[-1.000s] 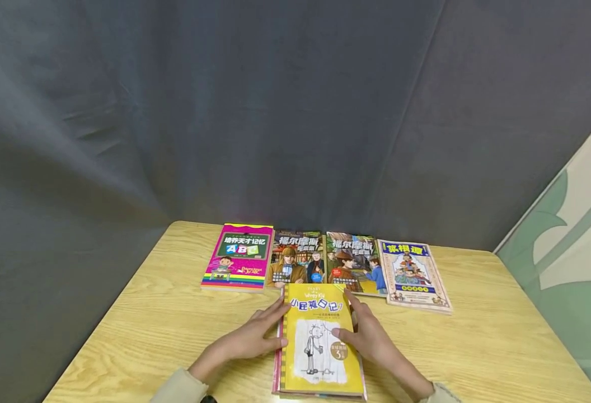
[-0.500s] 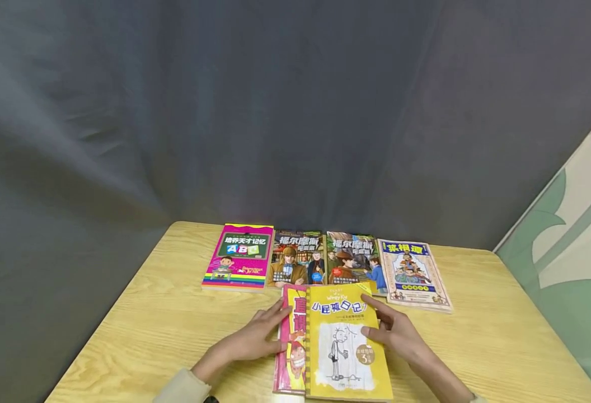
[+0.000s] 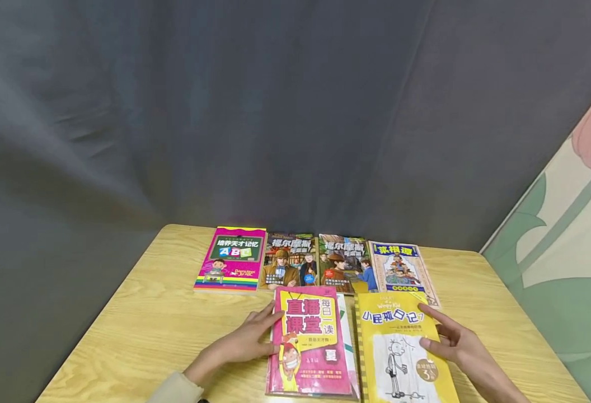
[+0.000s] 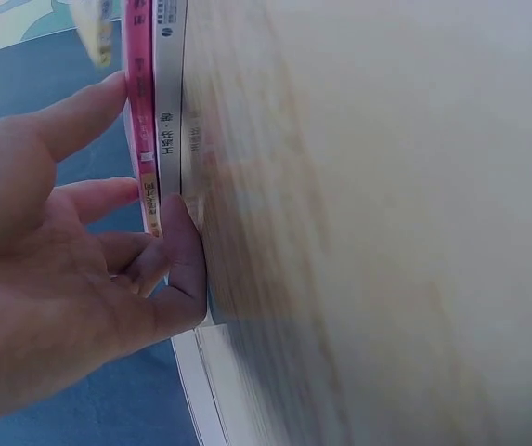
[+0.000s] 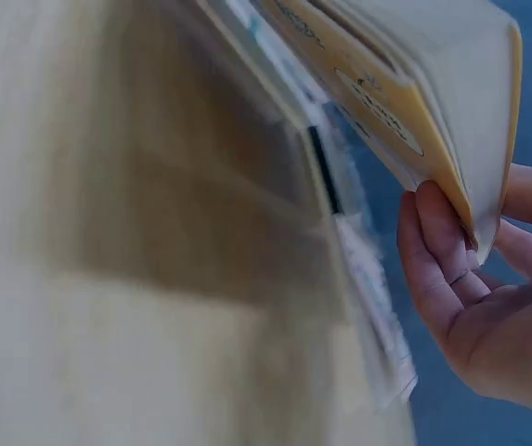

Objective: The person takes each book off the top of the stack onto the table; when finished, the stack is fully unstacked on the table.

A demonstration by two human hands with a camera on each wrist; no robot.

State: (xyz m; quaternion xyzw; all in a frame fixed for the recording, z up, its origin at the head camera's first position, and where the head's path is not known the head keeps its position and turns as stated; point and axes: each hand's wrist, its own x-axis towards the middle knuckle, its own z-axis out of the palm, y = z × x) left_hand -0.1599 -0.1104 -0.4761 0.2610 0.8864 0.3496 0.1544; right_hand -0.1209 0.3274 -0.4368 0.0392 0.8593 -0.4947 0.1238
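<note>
My right hand (image 3: 469, 352) grips the right edge of a yellow comic book (image 3: 398, 327), thumb on the cover. In the right wrist view, fingers curl under the book's (image 5: 391, 116) lower cover, which is raised off the table. To its left lies a pink book (image 3: 310, 369) on top of a whitish-green one (image 3: 348, 341). My left hand (image 3: 240, 341) rests its fingertips against the left side of this stack. In the left wrist view, the fingers touch the pink spine (image 4: 140, 102) and the white spine (image 4: 169, 102) below it.
Across the back of the wooden table (image 3: 139, 319) lie a magenta ABC book (image 3: 232, 268), two detective books (image 3: 287, 266) (image 3: 343, 266) and a pale book (image 3: 401, 271). A dark curtain (image 3: 275, 112) hangs behind.
The yellow book has moved right with my right hand, off the pink book, whose cover now shows fully. The left hand has stayed at the stack's left edge.
</note>
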